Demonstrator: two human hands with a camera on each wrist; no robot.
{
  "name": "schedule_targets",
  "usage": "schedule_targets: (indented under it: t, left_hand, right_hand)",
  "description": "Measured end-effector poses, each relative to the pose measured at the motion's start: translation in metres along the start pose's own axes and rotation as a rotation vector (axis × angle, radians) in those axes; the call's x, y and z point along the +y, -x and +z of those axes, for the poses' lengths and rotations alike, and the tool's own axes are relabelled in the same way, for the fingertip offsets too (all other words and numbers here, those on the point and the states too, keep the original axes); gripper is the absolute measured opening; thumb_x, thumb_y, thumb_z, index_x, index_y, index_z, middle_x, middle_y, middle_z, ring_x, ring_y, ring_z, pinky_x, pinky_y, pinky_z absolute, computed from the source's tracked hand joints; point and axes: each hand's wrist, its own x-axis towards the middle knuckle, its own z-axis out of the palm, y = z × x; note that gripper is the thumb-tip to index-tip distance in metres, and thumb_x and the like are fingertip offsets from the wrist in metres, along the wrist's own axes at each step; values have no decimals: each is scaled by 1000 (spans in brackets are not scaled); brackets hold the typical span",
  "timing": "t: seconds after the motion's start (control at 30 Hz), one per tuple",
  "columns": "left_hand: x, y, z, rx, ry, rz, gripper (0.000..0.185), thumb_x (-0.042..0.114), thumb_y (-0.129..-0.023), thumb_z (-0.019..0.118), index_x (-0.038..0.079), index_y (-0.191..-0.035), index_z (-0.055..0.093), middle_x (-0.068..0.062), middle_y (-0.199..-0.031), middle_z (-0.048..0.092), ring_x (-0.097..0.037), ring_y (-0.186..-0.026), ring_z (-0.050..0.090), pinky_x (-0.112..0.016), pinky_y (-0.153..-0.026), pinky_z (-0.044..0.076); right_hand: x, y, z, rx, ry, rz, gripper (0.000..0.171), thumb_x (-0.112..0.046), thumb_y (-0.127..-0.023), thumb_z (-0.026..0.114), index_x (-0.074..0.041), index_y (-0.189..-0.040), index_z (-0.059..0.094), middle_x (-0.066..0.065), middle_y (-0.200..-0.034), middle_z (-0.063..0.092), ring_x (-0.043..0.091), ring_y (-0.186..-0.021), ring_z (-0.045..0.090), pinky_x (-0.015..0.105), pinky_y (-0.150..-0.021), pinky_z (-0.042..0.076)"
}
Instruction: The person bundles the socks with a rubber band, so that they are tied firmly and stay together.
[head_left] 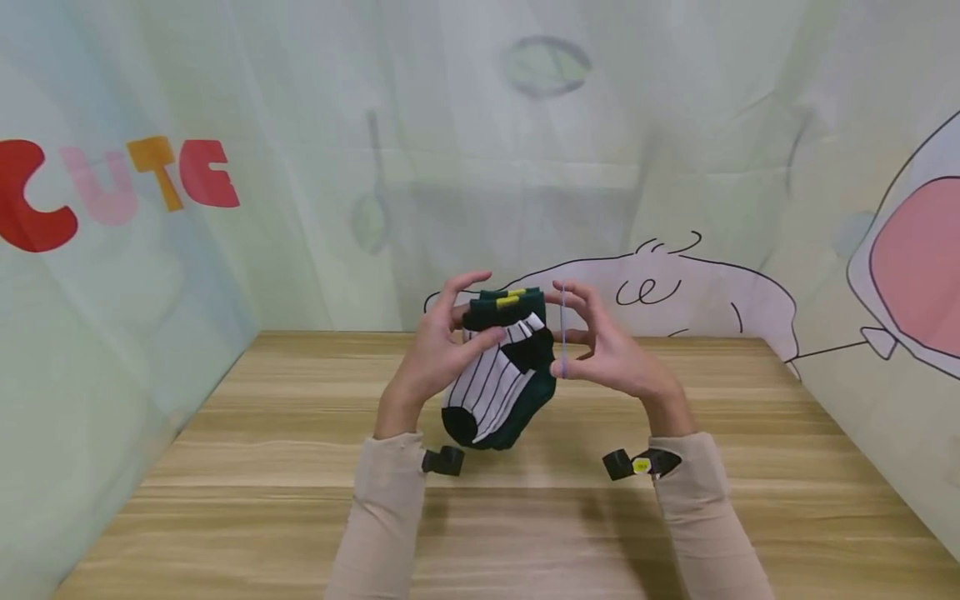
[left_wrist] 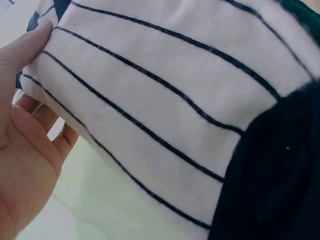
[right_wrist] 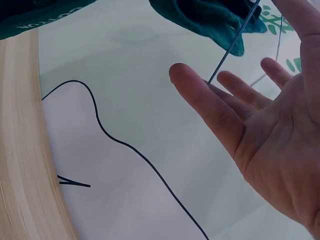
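Observation:
A bundle of socks [head_left: 487, 379] hangs over the table, its green cuffs with yellow marks at the top. The front sock is white with thin dark stripes [left_wrist: 145, 85] and a black toe; dark green fabric [head_left: 534, 400] shows behind it. My left hand [head_left: 438, 354] grips the bundle near the cuffs, thumb in front and fingers behind. Just right of the socks, my right hand [head_left: 615, 354] holds a thin bluish elastic band [head_left: 564, 333] stretched between its thumb and spread fingers. In the right wrist view the band [right_wrist: 232, 47] runs up from the thumb, apart from the green fabric.
Beneath both hands lies a wood-grain table [head_left: 300, 500]. A pale printed curtain [head_left: 450, 167] encloses the back and sides, with coloured letters at left and a line drawing behind the hands. Small black cameras [head_left: 444, 461] sit on both wrists.

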Motion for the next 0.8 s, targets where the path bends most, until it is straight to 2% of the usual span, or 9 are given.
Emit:
schedule_targets:
  t: [0.17, 0.43, 0.6, 0.8]
  left_hand:
    - [0, 0, 1, -15, -8, 14, 63, 15, -82, 63, 24, -134, 28, -11, -108, 61, -18, -85, 62, -32, -64, 52]
    - [4, 0, 2, -12, -42, 25, 63, 15, -83, 63, 24, -134, 28, -10, -107, 62, -17, -82, 62, -31, -63, 51]
    - [4, -1, 5, -38, -38, 32, 64, 13, -82, 64, 24, -134, 29, -10, -102, 64, -17, -80, 62, -31, -62, 51]
    - [2, -2, 9, -77, -23, 28, 64, 14, -82, 63, 27, -134, 28, -8, -101, 63, -17, -77, 60, -32, -61, 51]
  right_hand:
    - [-3, -1, 8, -7, -30, 10, 95, -3, -72, 71, -30, -136, 5, 0, -143, 12, 43, -112, 44, 44, -69, 50]
    - [-5, -3, 13, -15, 58, 6, 97, -5, -71, 72, -24, -136, 3, 4, -142, 9, 43, -114, 43, 39, -68, 51]
    - [-6, -4, 16, -29, 97, 3, 96, -4, -71, 72, -26, -135, 5, 6, -140, 12, 43, -115, 41, 39, -70, 51]
    - [-8, -4, 17, -55, 132, -20, 93, -3, -72, 71, -20, -135, 6, 6, -140, 15, 39, -107, 46, 39, -70, 50]
